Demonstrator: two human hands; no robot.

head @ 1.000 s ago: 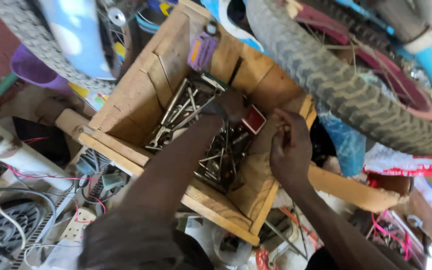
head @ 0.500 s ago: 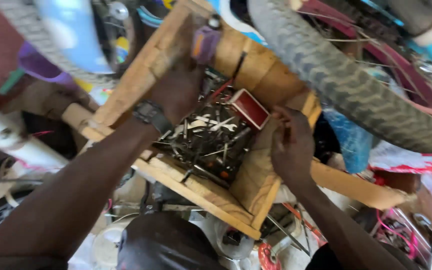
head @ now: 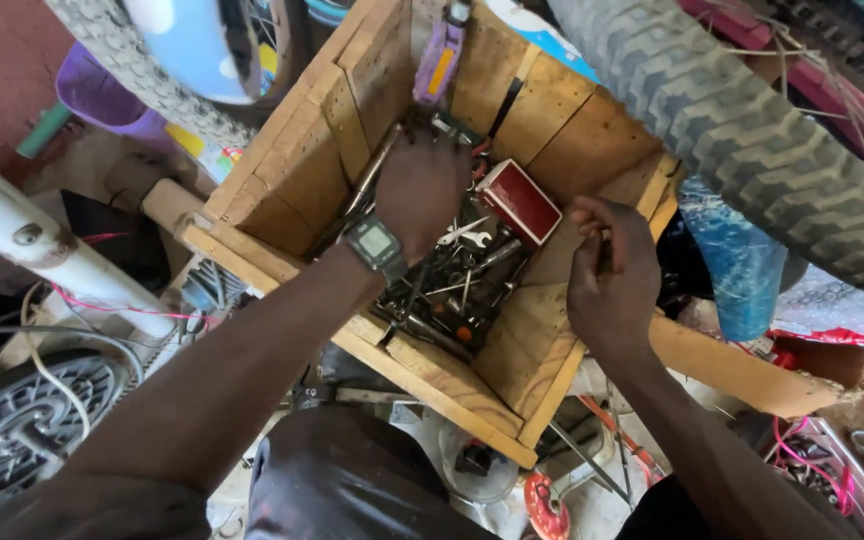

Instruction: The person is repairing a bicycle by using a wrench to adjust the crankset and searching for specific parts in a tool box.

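I take the wooden crate [head: 512, 330] as my landmark. Nearest me, at its front-right wall, my right hand [head: 612, 275] hovers with fingers curled together; it seems to pinch something small, but I cannot tell what. Deeper in, my left hand [head: 420, 190], with a wristwatch [head: 374, 243] on it, lies palm-down on the heap of metal tools [head: 452, 290] on the crate floor; its fingers are hidden, so I cannot tell whether they grip anything. A red box [head: 519, 200] sits just right of that hand. To sort well, I judge it best to lift pieces singly and slowly, steadying the crate. Beyond the far-right wall hangs a knobby tyre [head: 742, 130]; a purple pedal [head: 437, 60] leans on the back wall.
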